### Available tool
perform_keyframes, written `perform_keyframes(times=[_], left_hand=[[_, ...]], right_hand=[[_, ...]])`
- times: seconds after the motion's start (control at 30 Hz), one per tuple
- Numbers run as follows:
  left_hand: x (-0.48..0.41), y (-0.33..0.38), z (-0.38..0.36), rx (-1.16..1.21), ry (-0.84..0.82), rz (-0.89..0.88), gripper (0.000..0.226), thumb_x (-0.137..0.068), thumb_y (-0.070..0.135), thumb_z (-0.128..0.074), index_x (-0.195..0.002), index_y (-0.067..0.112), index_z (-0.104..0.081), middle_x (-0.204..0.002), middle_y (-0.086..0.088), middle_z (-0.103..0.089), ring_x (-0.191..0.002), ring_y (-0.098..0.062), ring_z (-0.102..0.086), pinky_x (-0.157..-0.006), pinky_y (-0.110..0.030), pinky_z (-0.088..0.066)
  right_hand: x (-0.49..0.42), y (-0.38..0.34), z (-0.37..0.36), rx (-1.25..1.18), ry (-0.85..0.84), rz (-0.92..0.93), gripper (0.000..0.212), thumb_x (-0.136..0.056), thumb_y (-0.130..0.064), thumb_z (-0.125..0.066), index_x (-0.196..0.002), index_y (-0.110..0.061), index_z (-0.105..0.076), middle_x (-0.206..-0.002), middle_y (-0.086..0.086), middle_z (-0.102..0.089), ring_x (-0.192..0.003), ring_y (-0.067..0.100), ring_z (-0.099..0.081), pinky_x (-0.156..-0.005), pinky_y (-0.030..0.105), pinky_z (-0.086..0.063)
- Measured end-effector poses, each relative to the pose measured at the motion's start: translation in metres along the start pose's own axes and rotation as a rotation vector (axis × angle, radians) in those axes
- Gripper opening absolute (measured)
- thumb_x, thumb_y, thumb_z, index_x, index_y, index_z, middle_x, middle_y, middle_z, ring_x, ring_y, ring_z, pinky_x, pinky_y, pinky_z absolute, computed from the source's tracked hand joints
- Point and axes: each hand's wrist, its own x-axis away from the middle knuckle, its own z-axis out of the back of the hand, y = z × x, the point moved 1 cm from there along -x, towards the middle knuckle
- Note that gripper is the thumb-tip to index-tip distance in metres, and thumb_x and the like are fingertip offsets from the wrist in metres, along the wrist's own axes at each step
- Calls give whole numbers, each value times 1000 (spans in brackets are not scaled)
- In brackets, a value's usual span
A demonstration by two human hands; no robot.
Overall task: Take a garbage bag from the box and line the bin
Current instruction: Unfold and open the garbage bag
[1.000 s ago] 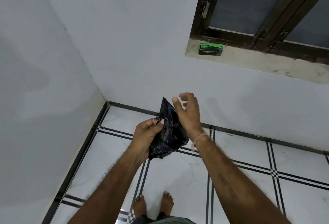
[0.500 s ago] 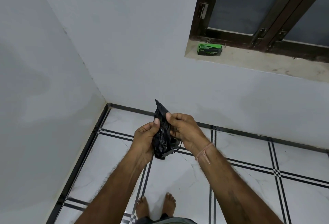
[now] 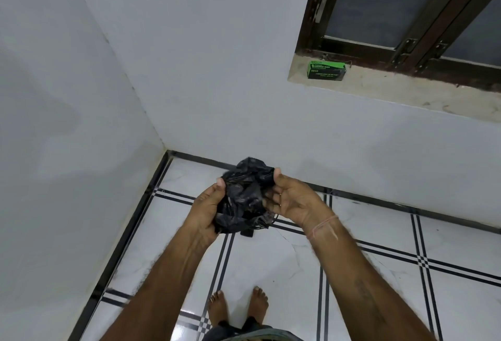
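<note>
Black plastic, crumpled into a loose wad, sits between our two hands: it is the garbage bag point(image 3: 244, 197), held out in front of us above the tiled floor point(image 3: 284, 259). Our left hand point(image 3: 207, 212) closes on the bag's left side, thumb pressed on top near its upper edge and the palm wrapped round the lower part. Our right hand point(image 3: 291, 199) grips the bag's right side, thumb pinching the top fold while the fingers curl in against the plastic. A few thin creased strands of the bag hang down at its lower edge, between the wrists. On the right wrist we wear a pale thread band point(image 3: 324, 225). The green box point(image 3: 326, 69) of garbage bags lies on the stone window sill point(image 3: 406, 91), at the sill's left end, close against the dark wooden window frame point(image 3: 406, 42) and well apart from the bag in our hands. Below us our bare feet point(image 3: 238, 311) stand on white tiles crossed by black double lines, near the room's corner where the two white walls point(image 3: 189, 56) meet the floor's black border strip.
</note>
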Motion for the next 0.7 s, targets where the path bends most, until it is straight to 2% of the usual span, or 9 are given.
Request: perform_keyframes(times=[0.1, 0.17, 0.23, 0.27, 0.33, 0.4, 0.5, 0.6, 0.7], left_hand=[[-4, 3, 16, 26, 77, 47, 56, -87, 50, -64, -123, 7, -67, -116, -21, -74, -104, -38, -72, -72, -57, -62], [-5, 2, 19, 19, 72, 45, 58, -93, 48, -58, -128, 2, -64, -118, -22, -73, -97, -34, -74, -67, -46, -64], [-4, 0, 19, -1, 52, 42, 67, -87, 51, -59, -133, 2, -62, -126, -23, -69, -102, -33, -72, -67, -41, -63], [-5, -1, 20, -10, 50, 47, 69, -84, 52, -59, -133, 4, -62, -127, -21, -69, -106, -34, -71, -68, -41, -63], [-5, -1, 20, -3, 22, 52, 62, -88, 52, -57, -131, 8, -63, -126, -19, -70, -106, -33, -71, -69, -44, -63], [-7, 0, 21, 28, -5, 69, 49, -98, 49, -52, -124, 11, -67, -119, -16, -74, -99, -30, -73, -67, -44, -63], [-11, 2, 23, 42, 35, 104, 39, -103, 44, -50, -111, 11, -70, -110, -16, -76, -91, -31, -76, -69, -45, -63], [-13, 6, 23, -32, 133, 173, 40, -100, 49, -54, -101, 14, -72, -97, -17, -78, -95, -37, -70, -78, -50, -58], [-17, 14, 22, -3, 180, 185, 43, -102, 49, -49, -94, 12, -70, -94, -16, -76, -88, -34, -67, -72, -47, -54]], right_hand=[[-6, -7, 18, -154, 44, -72, 22, -105, -28, -52, -96, -13, -65, -82, 6, -79, -80, 24, -75, -71, 50, -56], [-11, -9, 22, -217, 71, -99, 26, -107, -19, -48, -87, -17, -65, -77, 8, -79, -66, 23, -77, -71, 53, -58], [-14, -12, 21, -275, 79, -110, 27, -106, -14, -50, -83, -15, -63, -67, 9, -76, -57, 21, -75, -58, 44, -63], [-15, -14, 20, -313, 82, -115, 24, -105, -15, -53, -84, -12, -63, -64, 9, -74, -56, 22, -74, -50, 40, -62], [-19, -17, 21, -329, 56, -108, 18, -101, -21, -60, -94, -6, -66, -77, 16, -74, -74, 28, -73, -52, 46, -63], [-24, -19, 25, -243, 36, -85, 28, -96, -30, -67, -102, -2, -68, -98, 21, -74, -90, 33, -70, -63, 52, -63], [-33, -19, 34, -58, 10, -38, 43, -93, -38, -70, -113, -1, -69, -115, 22, -74, -98, 34, -72, -71, 44, -64], [-35, -20, 43, 91, -110, 56, 43, -91, -41, -71, -113, -5, -69, -114, 18, -73, -100, 29, -71, -77, 36, -61], [-30, -21, 53, 344, -277, 116, 24, -91, -32, -70, -103, -15, -58, -100, 5, -66, -82, 18, -63, -66, 28, -55]])
